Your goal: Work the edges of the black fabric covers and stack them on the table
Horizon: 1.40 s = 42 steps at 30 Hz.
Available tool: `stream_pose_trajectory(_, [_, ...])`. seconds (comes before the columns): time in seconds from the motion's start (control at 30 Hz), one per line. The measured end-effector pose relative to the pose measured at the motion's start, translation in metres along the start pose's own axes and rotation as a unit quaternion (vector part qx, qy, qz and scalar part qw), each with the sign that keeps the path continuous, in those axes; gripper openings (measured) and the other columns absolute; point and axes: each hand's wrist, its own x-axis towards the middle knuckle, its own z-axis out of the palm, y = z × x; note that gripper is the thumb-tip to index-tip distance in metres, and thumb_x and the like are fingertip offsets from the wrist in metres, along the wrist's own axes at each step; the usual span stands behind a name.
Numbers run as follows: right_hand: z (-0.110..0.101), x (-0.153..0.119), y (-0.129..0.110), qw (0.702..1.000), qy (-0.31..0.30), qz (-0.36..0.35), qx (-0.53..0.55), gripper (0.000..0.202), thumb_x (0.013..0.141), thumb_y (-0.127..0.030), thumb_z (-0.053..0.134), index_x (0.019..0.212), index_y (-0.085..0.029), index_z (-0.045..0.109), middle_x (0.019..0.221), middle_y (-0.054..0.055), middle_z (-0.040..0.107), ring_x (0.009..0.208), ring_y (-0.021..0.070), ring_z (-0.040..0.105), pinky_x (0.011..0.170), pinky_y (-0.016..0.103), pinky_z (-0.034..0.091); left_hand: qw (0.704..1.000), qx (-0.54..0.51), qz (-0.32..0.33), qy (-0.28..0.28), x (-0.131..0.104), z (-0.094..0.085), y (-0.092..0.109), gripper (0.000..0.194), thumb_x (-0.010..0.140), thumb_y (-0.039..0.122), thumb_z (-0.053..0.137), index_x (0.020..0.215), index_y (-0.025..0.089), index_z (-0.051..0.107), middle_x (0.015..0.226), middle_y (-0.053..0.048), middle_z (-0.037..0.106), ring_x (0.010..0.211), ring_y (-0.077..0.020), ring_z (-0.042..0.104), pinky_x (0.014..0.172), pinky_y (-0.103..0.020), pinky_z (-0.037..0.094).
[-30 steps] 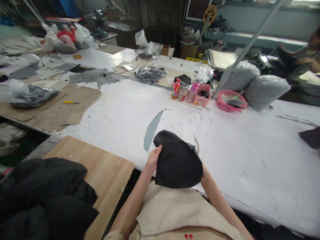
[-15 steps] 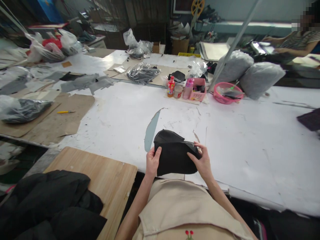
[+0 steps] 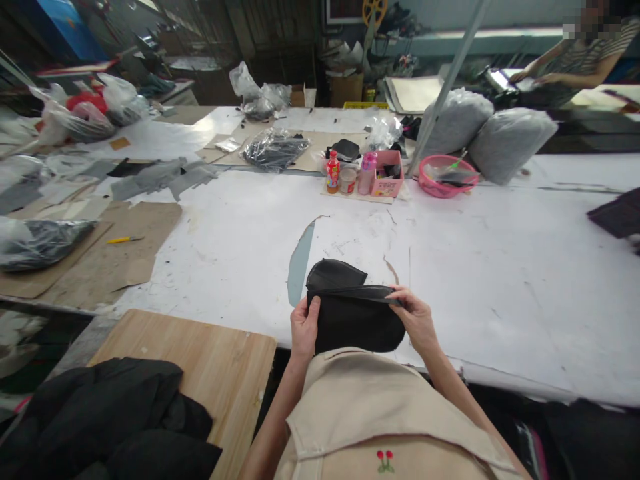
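Observation:
Between my hands, at the near edge of the white-covered table, is a black fabric piece with a rounded lower right corner. My left hand grips its left edge, thumb on top. My right hand pinches the upper right corner, where a lifted edge shows a fold or second layer. Just behind it lies a smaller rounded black flap; whether the two are joined I cannot tell. Left of the flap a blue-grey patch shows on the table.
A wooden board at the lower left bears a heap of black fabric. Farther back stand a red-capped bottle, a pink box and a pink basin. A yellow cutter lies left. Another person sits at the upper right.
My right hand has shifted slightly right and now pinches the top corner. The fabric's upper edge is drawn straighter, and more of the flap behind shows. My left hand keeps its hold.

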Motion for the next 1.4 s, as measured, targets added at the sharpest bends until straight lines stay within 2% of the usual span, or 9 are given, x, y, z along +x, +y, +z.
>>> stream_pose_trajectory(0.17, [-0.014,0.008,0.002,0.998,-0.027,0.044,0.03,0.026,0.078,-0.048,0.069,0.076,-0.023,0.073,0.106,0.005,0.07,0.107,0.0262,0.061,0.096,0.036,0.045,0.999,0.031,0.013,0.021,-0.002,0.012,0.001,0.033,0.086,0.047,0.06,0.093,0.016,0.068,0.084,-0.003,0.07,0.083,-0.0169,0.061,0.076,-0.023,0.048])
stream_pose_trajectory(0.3, [-0.021,0.009,0.001,0.995,-0.037,0.082,0.037,0.03,0.083,-0.05,0.062,0.085,-0.022,0.074,0.103,0.003,0.071,0.106,0.0253,0.061,0.091,0.032,0.047,0.997,0.053,0.021,0.048,-0.008,0.023,0.001,0.033,0.085,0.048,0.061,0.086,0.015,0.065,0.081,-0.003,0.068,0.079,-0.0161,0.059,0.072,-0.022,0.046])
stream_pose_trajectory(0.4, [-0.023,0.007,0.001,0.992,-0.015,0.108,0.069,0.026,0.082,-0.047,0.065,0.088,-0.023,0.072,0.098,0.002,0.071,0.096,0.0228,0.063,0.083,0.03,0.049,0.997,0.057,0.024,0.054,-0.013,0.029,0.002,0.032,0.085,0.048,0.061,0.087,0.016,0.066,0.082,-0.002,0.067,0.079,-0.0159,0.059,0.074,-0.022,0.046])
stream_pose_trajectory(0.5, [-0.024,0.008,0.003,0.98,0.024,0.15,0.128,0.022,0.077,-0.043,0.072,0.085,-0.023,0.067,0.085,0.0,0.07,0.078,0.0182,0.062,0.069,0.026,0.048,0.996,0.067,0.028,0.061,-0.017,0.033,0.002,0.031,0.086,0.047,0.06,0.088,0.017,0.066,0.08,-0.001,0.066,0.077,-0.0151,0.057,0.074,-0.022,0.045])
stream_pose_trajectory(0.6, [-0.025,0.012,0.003,0.97,0.03,0.173,0.167,0.024,0.073,-0.041,0.076,0.082,-0.023,0.063,0.078,-0.001,0.067,0.068,0.0152,0.058,0.061,0.024,0.045,0.994,0.081,0.035,0.071,-0.02,0.036,0.002,0.031,0.086,0.047,0.06,0.085,0.016,0.065,0.077,-0.001,0.064,0.074,-0.0142,0.055,0.073,-0.022,0.045])
stream_pose_trajectory(0.8, [-0.026,0.012,-0.001,0.965,0.03,0.178,0.188,0.027,0.073,-0.041,0.076,0.078,-0.022,0.059,0.079,0.0,0.064,0.067,0.0143,0.055,0.058,0.023,0.044,0.99,0.097,0.052,0.091,-0.026,0.04,0.005,0.032,0.086,0.047,0.06,0.079,0.016,0.064,0.073,0.0,0.062,0.072,-0.0144,0.054,0.071,-0.022,0.044])
stream_pose_trajectory(1.0, [-0.024,0.008,-0.004,0.955,0.032,0.182,0.23,0.026,0.072,-0.036,0.078,0.074,-0.021,0.057,0.085,0.0,0.065,0.072,0.0133,0.055,0.063,0.023,0.043,0.987,0.097,0.07,0.111,-0.031,0.041,0.005,0.032,0.087,0.045,0.059,0.086,0.014,0.068,0.08,-0.001,0.066,0.076,-0.0144,0.056,0.073,-0.022,0.044])
stream_pose_trajectory(1.23, [-0.029,0.009,-0.008,0.952,0.019,0.167,0.257,0.026,0.071,-0.03,0.08,0.069,-0.021,0.055,0.094,0.0,0.066,0.082,0.0143,0.056,0.072,0.023,0.043,0.989,0.065,0.06,0.12,-0.03,0.04,0.002,0.034,0.085,0.046,0.062,0.089,0.013,0.068,0.08,-0.002,0.066,0.075,-0.0134,0.057,0.072,-0.022,0.046])
stream_pose_trajectory(1.4, [-0.032,0.011,-0.008,0.955,-0.001,0.167,0.245,0.028,0.076,-0.033,0.076,0.065,-0.02,0.054,0.094,0.001,0.064,0.083,0.0154,0.056,0.072,0.025,0.041,0.989,0.06,0.055,0.124,-0.029,0.04,0.001,0.034,0.084,0.046,0.063,0.088,0.013,0.068,0.079,-0.002,0.067,0.074,-0.0129,0.058,0.074,-0.023,0.047])
